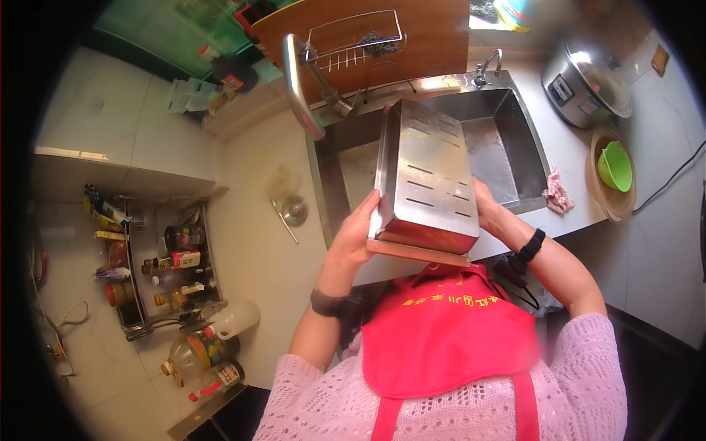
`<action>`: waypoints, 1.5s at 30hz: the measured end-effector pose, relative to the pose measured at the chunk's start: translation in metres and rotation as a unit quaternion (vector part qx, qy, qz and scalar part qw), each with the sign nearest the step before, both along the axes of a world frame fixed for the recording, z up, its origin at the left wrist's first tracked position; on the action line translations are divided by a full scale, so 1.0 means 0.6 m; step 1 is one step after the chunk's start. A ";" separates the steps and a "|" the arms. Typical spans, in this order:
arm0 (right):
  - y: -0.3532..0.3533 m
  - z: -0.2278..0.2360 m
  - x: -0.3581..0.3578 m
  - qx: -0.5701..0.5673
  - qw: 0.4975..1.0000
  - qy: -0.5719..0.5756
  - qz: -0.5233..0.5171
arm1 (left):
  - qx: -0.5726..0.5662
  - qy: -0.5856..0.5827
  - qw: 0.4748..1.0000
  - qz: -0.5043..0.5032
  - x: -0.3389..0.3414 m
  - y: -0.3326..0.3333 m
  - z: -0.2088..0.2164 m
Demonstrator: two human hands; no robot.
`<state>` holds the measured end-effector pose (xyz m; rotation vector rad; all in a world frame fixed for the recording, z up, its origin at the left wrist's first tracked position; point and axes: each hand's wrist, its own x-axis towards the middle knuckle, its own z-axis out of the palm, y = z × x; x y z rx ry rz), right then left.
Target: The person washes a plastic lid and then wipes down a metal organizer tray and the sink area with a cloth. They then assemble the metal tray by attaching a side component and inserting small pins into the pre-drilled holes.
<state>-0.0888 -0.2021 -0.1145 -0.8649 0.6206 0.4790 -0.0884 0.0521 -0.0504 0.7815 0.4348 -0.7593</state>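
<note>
I hold a rectangular stainless-steel drain tray [430, 173] with slotted holes in its bottom, tilted up on end over the steel sink [515, 132]. My left hand [358, 231] grips its lower left side. My right hand [489, 209] grips its lower right side, mostly hidden behind the tray. Both wrists wear dark bands. A red apron [441, 331] and pink knit sleeves fill the lower picture.
A long steel faucet [298, 84] and a wire rack [357, 37] stand at the sink's left. A rice cooker [588, 81], a green bowl [616, 165] and a pink cloth [557, 191] lie on the right counter. Bottles fill a rack [173, 275] at the left.
</note>
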 end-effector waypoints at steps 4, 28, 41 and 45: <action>-0.009 0.031 0.000 0.009 0.999 -0.041 -0.021 | -0.004 -0.089 0.996 -0.029 -0.012 0.008 0.032; -0.035 0.037 -0.023 -0.213 0.916 -0.311 -0.139 | 0.178 -0.219 0.919 -0.275 -0.009 0.054 0.076; -0.014 0.078 -0.017 -0.268 0.912 -0.229 -0.208 | 0.243 -0.236 0.919 -0.202 -0.008 0.069 0.018; -0.012 0.085 -0.019 -0.268 0.925 -0.154 -0.221 | 0.237 -0.203 0.928 -0.204 0.008 0.070 0.011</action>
